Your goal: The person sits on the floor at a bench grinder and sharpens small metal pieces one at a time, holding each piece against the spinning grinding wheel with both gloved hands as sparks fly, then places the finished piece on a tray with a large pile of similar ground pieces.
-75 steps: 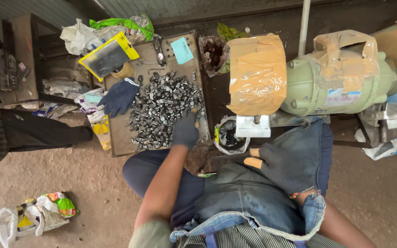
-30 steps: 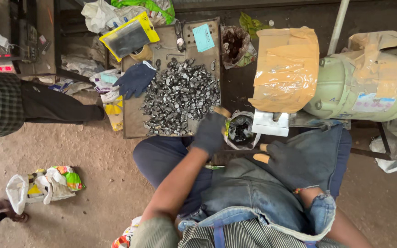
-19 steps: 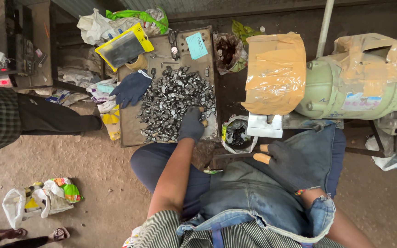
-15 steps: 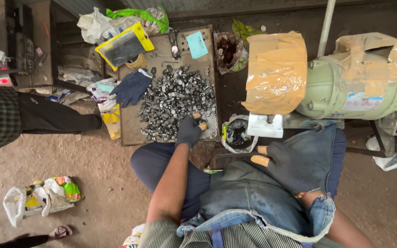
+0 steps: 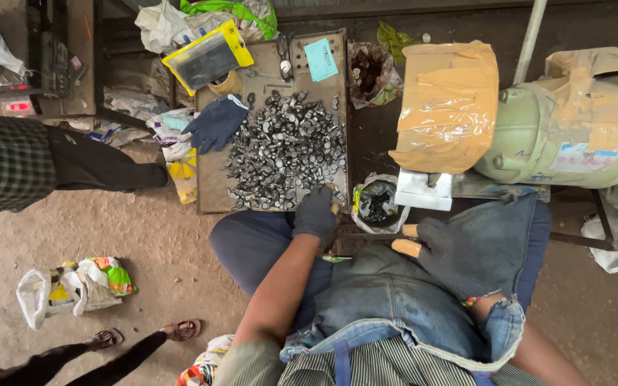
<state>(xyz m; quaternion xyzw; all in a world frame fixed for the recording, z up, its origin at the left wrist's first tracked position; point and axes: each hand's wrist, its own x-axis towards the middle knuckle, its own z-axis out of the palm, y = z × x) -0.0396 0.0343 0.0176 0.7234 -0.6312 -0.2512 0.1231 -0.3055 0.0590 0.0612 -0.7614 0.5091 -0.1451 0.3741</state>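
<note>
The left hand point(image 5: 316, 213), in a dark glove, reaches forward to the near edge of a flat tray point(image 5: 212, 193) that carries a heap of small grey metal pieces point(image 5: 286, 151). Its fingers point(image 5: 307, 196) curl down at the heap's near fringe, touching or just over the closest pieces; whether they have closed on one I cannot tell, since the glove hides the tips. The right hand point(image 5: 459, 254), also gloved but with bare fingertips point(image 5: 403, 247) poking out, lies on a spread of blue denim over the lap, loosely bent and holding nothing that shows. It sits just below the white front block point(image 5: 423, 191) of a pale green machine point(image 5: 566, 132), whose head is wrapped in brown tape and paper point(image 5: 448, 104), likely to keep dust off. Between tray and machine stands a small open bag point(image 5: 379, 201) with dark pieces inside, close to both hands so that little reach is needed. The heap sits straight ahead of the left arm for the same reason. A spare blue glove point(image 5: 216, 123) lies on the tray's far left corner, beside a yellow-edged packet point(image 5: 205, 58). Another person's checked sleeve point(image 5: 5, 161) shows at the left, and sandalled feet point(image 5: 144, 334) stand on the dirt floor point(image 5: 166, 271) near a crumpled bag point(image 5: 73, 286).
</note>
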